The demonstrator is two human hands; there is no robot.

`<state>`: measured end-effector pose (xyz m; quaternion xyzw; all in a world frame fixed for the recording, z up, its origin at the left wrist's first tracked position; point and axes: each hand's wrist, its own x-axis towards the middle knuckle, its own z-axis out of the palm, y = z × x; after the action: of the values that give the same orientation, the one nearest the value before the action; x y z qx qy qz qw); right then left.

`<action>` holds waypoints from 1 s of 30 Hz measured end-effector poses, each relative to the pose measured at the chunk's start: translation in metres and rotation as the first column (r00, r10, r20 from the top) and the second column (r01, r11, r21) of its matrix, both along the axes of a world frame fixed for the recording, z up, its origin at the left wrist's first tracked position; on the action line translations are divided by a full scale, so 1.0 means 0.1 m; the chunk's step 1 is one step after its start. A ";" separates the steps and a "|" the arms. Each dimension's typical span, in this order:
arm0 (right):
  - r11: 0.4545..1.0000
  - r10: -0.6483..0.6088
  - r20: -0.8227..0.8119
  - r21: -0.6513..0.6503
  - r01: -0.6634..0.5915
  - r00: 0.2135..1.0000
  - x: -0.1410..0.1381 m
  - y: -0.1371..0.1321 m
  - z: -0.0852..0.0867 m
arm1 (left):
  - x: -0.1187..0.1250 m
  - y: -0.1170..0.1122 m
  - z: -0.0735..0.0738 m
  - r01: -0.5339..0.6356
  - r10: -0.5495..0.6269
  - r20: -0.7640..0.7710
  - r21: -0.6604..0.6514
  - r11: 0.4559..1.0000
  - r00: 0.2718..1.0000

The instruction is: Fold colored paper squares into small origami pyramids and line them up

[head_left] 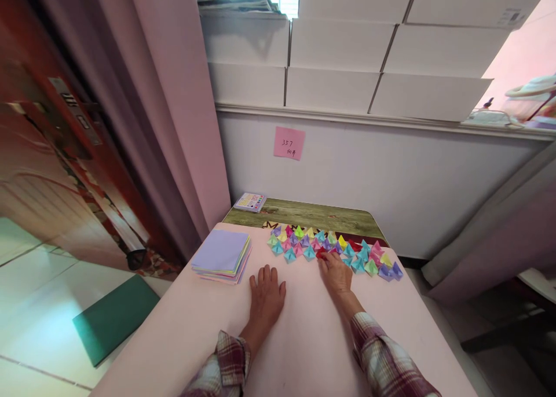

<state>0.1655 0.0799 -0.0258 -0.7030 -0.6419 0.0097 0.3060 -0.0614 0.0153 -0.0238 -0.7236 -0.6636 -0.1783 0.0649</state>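
Observation:
My left hand (266,293) lies flat on the pink table surface (304,350), fingers stretched out, holding nothing. My right hand (336,272) reaches to the rows of small folded paper pieces (334,249) in many colours, its fingertips closed on a red folded piece (322,253) at the near edge of the group. A stack of coloured square paper sheets (222,255), lilac on top, sits left of my left hand. Both sleeves are plaid.
A small printed paper pack (249,202) lies on a wooden-look table (313,214) behind the pink one. A pink sticky note (289,143) is on the white wall. Curtains hang left and right. A green pad (115,316) lies on the tiled floor at left.

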 end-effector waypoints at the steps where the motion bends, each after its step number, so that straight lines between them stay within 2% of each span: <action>1: 1.000 -0.001 -0.004 0.008 0.001 1.000 -0.01 -0.01 0.00 | 0.00 0.00 0.00 0.001 -0.001 -0.001 0.003 1.000 1.000; 7: 0.999 0.041 -0.034 0.033 -0.040 0.999 -0.17 -0.07 -0.05 | 0.00 0.00 0.02 0.002 -0.002 0.000 0.007 1.000 1.000; 12: 0.999 0.043 -0.071 0.018 -0.042 0.997 -0.30 -0.01 -0.11 | 0.01 -0.01 0.04 -0.009 0.009 -0.005 -0.005 1.000 1.000; 19: 1.000 0.021 -0.135 0.007 -0.020 0.991 -0.30 0.01 -0.09 | 0.01 0.01 0.04 -0.009 0.009 -0.038 -0.010 1.000 0.999; 21: 1.000 -0.012 -0.151 0.010 0.014 0.989 -0.21 -0.07 -0.07 | 0.00 0.01 0.04 -0.006 0.006 -0.045 -0.011 1.000 0.999; 24: 0.993 -0.120 -0.164 -0.005 0.121 0.979 0.08 -0.23 -0.04 | 0.01 0.02 0.04 -0.004 0.004 -0.052 -0.009 1.000 0.999; 28: 0.946 -0.323 -0.149 -0.079 0.314 0.935 0.57 -0.34 0.03 | 0.01 0.02 0.06 0.001 -0.002 -0.062 -0.005 1.000 0.998; 30: 0.928 -0.365 -0.130 -0.127 0.349 0.922 0.76 -0.31 0.09 | 0.01 0.03 0.07 0.005 -0.005 -0.062 -0.002 1.000 0.998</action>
<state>0.2416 0.0488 -0.0169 -0.8201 -0.4765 0.0399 0.3143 -0.0602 0.0181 -0.0167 -0.7305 -0.6597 -0.1550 0.0843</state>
